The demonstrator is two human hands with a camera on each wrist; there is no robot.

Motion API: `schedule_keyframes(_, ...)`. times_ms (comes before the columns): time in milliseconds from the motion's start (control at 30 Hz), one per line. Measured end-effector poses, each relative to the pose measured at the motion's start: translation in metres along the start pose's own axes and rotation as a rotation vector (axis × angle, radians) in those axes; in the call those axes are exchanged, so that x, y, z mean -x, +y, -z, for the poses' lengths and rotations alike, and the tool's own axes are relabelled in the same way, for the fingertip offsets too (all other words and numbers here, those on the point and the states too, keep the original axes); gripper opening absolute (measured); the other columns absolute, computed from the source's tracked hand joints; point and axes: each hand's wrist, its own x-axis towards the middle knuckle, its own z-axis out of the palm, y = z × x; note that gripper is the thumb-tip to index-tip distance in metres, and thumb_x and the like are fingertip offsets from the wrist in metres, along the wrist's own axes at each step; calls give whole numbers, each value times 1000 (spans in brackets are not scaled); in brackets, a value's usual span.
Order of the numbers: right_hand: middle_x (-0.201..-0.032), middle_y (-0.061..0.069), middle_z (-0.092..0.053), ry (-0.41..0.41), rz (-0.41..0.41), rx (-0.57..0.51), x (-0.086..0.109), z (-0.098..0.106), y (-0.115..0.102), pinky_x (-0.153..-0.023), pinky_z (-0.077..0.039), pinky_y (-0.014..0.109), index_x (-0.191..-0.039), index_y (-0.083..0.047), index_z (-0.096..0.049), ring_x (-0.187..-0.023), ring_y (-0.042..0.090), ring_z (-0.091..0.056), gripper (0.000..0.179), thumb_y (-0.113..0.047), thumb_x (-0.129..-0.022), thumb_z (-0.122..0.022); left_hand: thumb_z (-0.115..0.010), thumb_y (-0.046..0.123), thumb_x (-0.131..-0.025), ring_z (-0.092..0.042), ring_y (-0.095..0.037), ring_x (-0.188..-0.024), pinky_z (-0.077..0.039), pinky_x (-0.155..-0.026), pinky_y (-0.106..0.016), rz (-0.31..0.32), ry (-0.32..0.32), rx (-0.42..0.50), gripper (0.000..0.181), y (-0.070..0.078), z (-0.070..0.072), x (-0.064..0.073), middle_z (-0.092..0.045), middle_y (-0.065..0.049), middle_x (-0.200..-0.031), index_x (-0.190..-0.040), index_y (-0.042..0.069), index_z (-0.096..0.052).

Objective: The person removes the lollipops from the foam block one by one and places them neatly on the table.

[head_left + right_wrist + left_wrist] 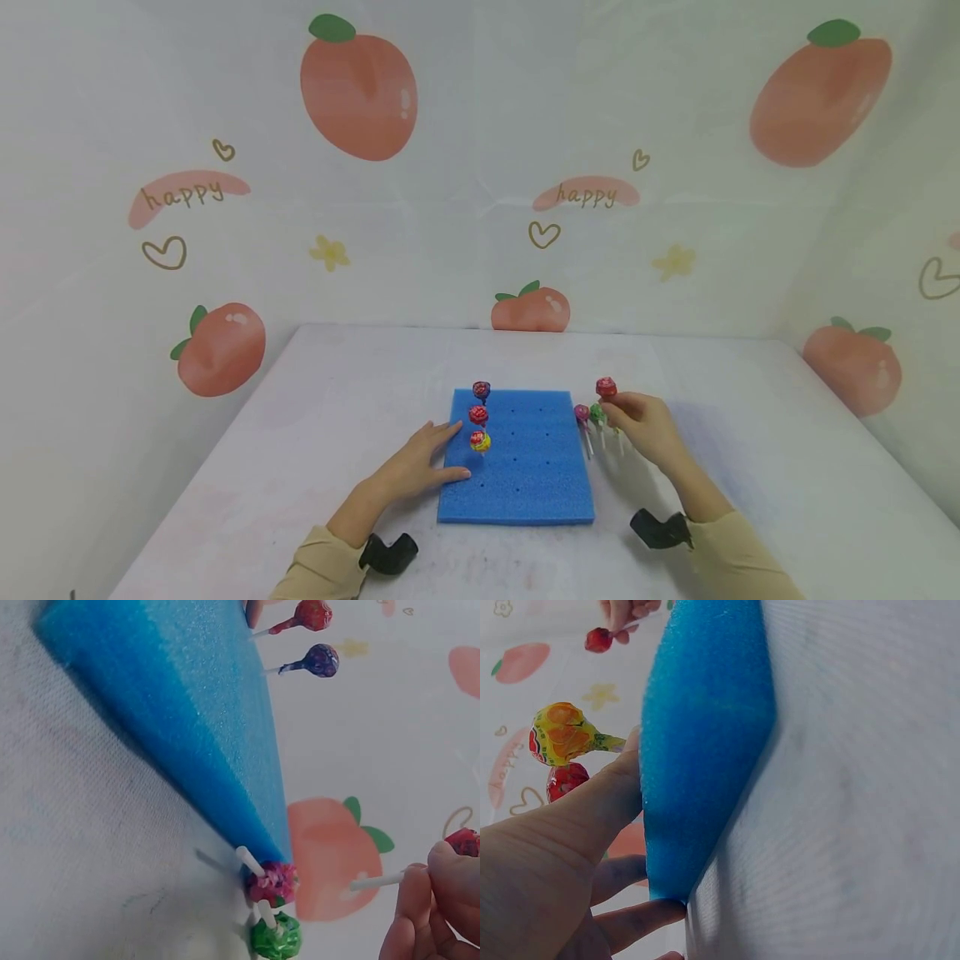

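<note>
A blue foam board (540, 496) with small holes lies on the table. Along its left side stand three lollipops: a dark purple one (481, 389), a red one (478, 414) and a yellow-and-red one (480, 441). My left hand (408, 468) rests against the board's left edge, thumb and fingers spread. Raised beyond the board's right side, my right hand (647, 427) pinches another red lollipop (606, 386) near its head; in the right wrist view its white stick (375, 882) points left. Below that hand lie a pink lollipop (581, 412) and a green lollipop (597, 412).
Another lollipop stick (619, 442) lies partly hidden beside the right hand. The white table (337, 375) meets a fruit-printed backdrop (465, 208) at the back and sides. Black wrist-worn pieces (388, 554) stick out near both sleeves.
</note>
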Motion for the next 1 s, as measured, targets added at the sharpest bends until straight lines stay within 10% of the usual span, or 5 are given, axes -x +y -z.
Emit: schedule_keyframes(1000, -104, 22, -68, -15, -178, 90, 9, 22, 12, -70, -50, 23, -117, 5, -62, -85, 23, -61, 36, -22, -93, -57, -67, 45, -81, -19, -41, -142, -22, -111, -62, 2, -4, 6, 78, -1, 0, -1, -37, -17, -148, -144, 11, -37)
